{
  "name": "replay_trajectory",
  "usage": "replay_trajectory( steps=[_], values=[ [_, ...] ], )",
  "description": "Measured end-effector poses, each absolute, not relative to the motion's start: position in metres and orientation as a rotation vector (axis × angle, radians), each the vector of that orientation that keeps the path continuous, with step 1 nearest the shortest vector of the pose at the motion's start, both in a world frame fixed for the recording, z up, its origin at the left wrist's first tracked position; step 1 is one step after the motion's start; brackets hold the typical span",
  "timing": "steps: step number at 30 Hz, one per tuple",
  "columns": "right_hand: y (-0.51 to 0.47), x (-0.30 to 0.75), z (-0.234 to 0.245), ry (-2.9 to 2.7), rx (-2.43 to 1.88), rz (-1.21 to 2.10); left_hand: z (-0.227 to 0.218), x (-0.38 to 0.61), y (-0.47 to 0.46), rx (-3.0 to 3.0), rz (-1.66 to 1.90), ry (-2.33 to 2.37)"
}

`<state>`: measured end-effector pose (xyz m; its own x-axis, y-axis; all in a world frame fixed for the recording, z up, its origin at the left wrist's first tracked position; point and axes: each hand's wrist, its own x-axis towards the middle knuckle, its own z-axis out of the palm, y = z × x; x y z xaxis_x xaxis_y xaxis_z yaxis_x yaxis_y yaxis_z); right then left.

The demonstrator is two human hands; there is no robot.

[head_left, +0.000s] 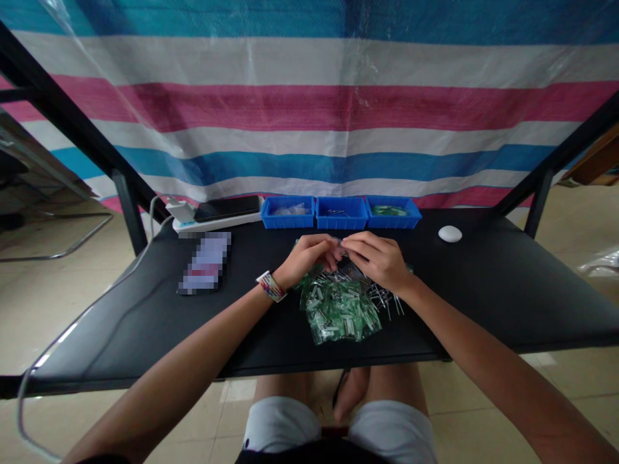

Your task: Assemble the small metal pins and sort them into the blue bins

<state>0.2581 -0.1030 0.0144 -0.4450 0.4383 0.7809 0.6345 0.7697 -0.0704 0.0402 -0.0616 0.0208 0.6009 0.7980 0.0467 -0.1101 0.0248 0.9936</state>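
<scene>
My left hand (313,253) and my right hand (378,259) meet over the middle of the black table, fingertips almost touching. Both are closed in a pinch around something small and pale between the fingertips, too small to make out. Just below them lies a pile of small clear packets (342,312) with green and white pieces inside. Loose thin metal rods (387,301) lie under and beside my right hand. A woven multicoloured band circles my left wrist.
Three blue bins (342,223) line the back edge, holding clear packets, a few metal rods and green packets. To the left are a power strip (220,224) with a dark phone, another phone (206,263) and a trailing white cable. A white mouse (450,234) sits right.
</scene>
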Motion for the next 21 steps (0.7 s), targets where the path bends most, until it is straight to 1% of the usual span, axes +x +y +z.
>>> replay_trajectory(
  steps=[3,6,8,13,15,18,21],
  values=[
    [-0.103,0.255,0.014,-2.077,-0.866,-0.183,0.019,0.041,-0.061,1.393,0.851,0.642],
    [-0.101,0.251,0.011,-1.915,-0.934,0.108,0.018,0.04,-0.059,1.472,0.911,0.687],
    [-0.098,0.249,0.01,-1.727,-0.976,0.4,0.017,0.039,-0.058,1.528,0.954,0.711],
    [-0.09,0.25,0.009,-1.258,-1.007,1.325,0.016,0.039,-0.061,1.663,1.056,0.751],
    [-0.088,0.251,0.012,-1.114,-0.995,1.576,0.015,0.039,-0.062,1.74,1.068,0.764],
    [-0.087,0.252,0.016,-0.975,-1.042,1.813,0.013,0.039,-0.063,1.923,1.114,0.774],
    [-0.088,0.252,0.019,-0.942,-1.088,1.938,0.012,0.037,-0.063,2.174,1.189,0.745]
  ],
)
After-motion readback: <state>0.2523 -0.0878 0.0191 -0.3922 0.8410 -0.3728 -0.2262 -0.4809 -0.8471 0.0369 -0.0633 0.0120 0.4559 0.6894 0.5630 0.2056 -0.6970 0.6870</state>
